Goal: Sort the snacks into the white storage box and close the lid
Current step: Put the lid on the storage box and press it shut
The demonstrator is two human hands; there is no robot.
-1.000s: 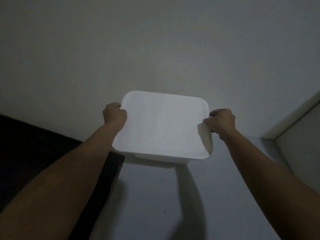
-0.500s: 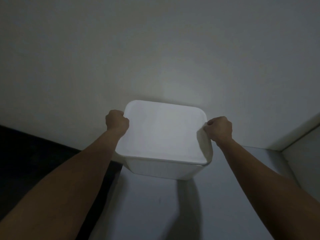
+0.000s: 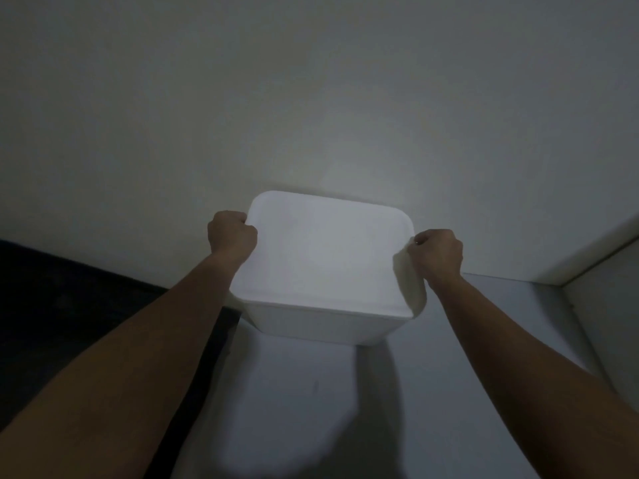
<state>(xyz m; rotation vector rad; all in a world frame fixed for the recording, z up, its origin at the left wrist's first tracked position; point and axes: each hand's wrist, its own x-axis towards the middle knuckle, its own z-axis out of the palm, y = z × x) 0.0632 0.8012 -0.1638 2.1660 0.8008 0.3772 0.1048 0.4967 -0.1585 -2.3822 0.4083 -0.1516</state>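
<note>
The white storage box [image 3: 321, 323] stands on a pale grey surface against the wall, with its white lid [image 3: 325, 250] lying flat across the top. My left hand [image 3: 231, 234] is curled on the lid's left edge. At the opposite side my right hand [image 3: 436, 254] grips the lid's right edge. Both fists are closed over the rim. The box's inside and any snacks are hidden under the lid.
A plain light wall [image 3: 311, 98] rises directly behind the box. To the left lies a dark area [image 3: 69, 305]. A white ledge or panel [image 3: 587, 257] runs along the right. The pale grey surface [image 3: 311, 409] extends toward me in dim light.
The lid has come down from a tilted, raised position to lie flat on the box. Both hands moved down with it and stayed on its edges.
</note>
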